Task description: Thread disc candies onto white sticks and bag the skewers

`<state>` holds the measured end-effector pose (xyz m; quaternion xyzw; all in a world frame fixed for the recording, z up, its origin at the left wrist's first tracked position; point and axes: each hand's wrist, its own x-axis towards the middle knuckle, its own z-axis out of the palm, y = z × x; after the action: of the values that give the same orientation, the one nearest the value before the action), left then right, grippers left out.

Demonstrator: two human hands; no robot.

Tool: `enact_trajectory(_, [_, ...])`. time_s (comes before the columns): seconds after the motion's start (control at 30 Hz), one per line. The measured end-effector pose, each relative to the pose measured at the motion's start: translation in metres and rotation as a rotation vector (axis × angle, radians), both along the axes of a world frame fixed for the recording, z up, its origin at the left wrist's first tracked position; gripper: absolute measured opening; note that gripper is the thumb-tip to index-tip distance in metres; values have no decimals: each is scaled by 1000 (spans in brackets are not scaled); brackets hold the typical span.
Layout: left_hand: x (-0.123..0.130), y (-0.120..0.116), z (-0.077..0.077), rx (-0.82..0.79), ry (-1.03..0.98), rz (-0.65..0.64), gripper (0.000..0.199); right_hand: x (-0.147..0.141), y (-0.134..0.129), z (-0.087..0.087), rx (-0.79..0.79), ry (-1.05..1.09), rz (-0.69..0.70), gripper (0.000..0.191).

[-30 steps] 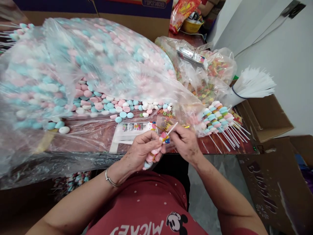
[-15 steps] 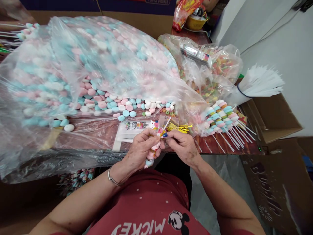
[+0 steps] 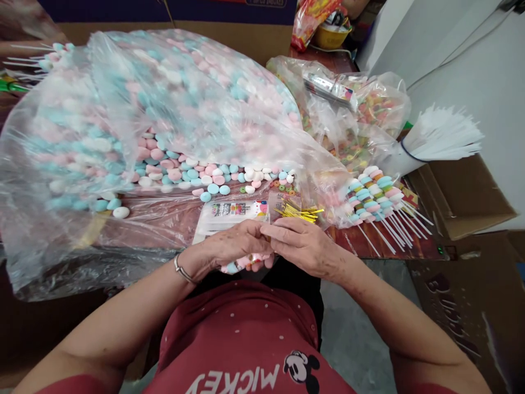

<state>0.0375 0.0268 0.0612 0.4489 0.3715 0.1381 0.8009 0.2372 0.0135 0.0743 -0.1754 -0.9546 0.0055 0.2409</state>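
My left hand [image 3: 238, 242] is closed around a candy skewer [image 3: 243, 264] of pink, white and blue pieces in a clear printed wrapper, tilted low in front of my shirt. My right hand [image 3: 305, 247] meets it at the wrapper's neck, fingers bent and pressed together. What those fingertips grip is hidden behind the knuckles. Just beyond the hands, gold twist ties [image 3: 301, 211] are heaped on the table, beside a stack of clear printed wrappers [image 3: 233, 210].
A large clear bag of pastel candies [image 3: 184, 93] fills the left and back. On the right are finished candy skewers [image 3: 373, 194], a holder of white sticks [image 3: 441, 139], a bag of candy rings [image 3: 353, 148] and cardboard boxes [image 3: 463, 191]. Another person's arm [image 3: 28, 24] shows far left.
The candy skewer has tipped flatter, and its white stick is now hidden. My right hand has turned over and closed in against my left hand.
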Motion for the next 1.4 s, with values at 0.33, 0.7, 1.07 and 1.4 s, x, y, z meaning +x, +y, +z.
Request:
enact_trajectory(0.33, [3,0,15,-51,122,-256,10,-6,-14,23,-95,-128,54,31])
enact_trajectory(0.7, [33,-5,12,1065,599,405,20,-34,2,-23,-243,314,-719,20])
enact_trajectory(1.07, [6,-38,27,567,117,538,35,-48,5,-3,-365,651,-682,18])
enact_trajectory(1.4, [-47,-31,38,426,-259,374,60,-77,-11,-1,-445,717,-508,15])
